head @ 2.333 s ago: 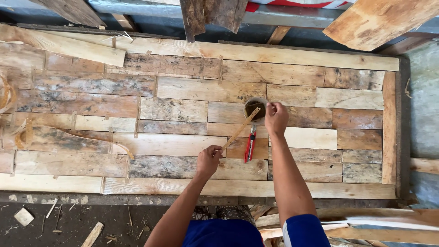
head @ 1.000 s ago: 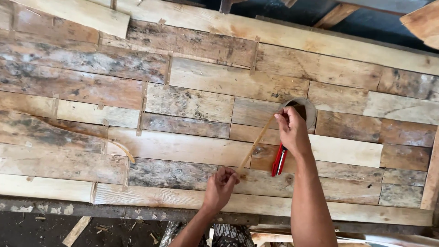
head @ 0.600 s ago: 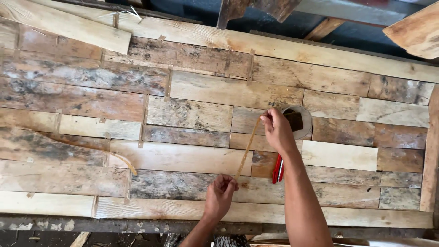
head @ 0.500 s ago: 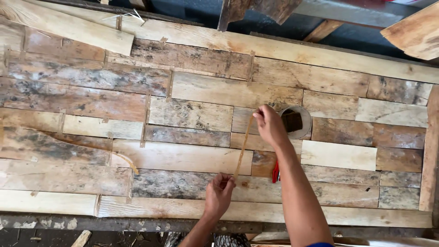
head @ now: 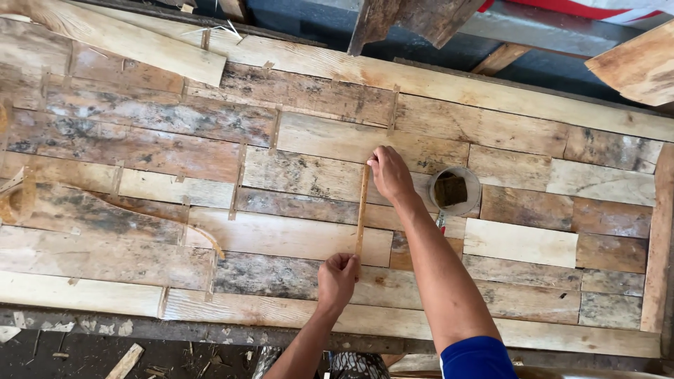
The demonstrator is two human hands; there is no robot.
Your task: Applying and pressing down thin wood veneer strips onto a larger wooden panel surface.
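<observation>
On the patchwork bench of pale and dark reclaimed wood planks (head: 126, 140), the left hand (head: 338, 279) pinches the near end of a thin straight wooden strip (head: 361, 210), its long axis running straight away to the right hand (head: 390, 174) pressing its far end, beside a round open tin (head: 453, 191).

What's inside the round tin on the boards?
The tin holds a dark brownish block-like thing, top face visible; its underside and the tin's bottom are covered. The right forearm hides part of a red tool beside it.

Strip (head: 361, 210) on panel (head: 140, 140), can (head: 453, 190) right
</observation>
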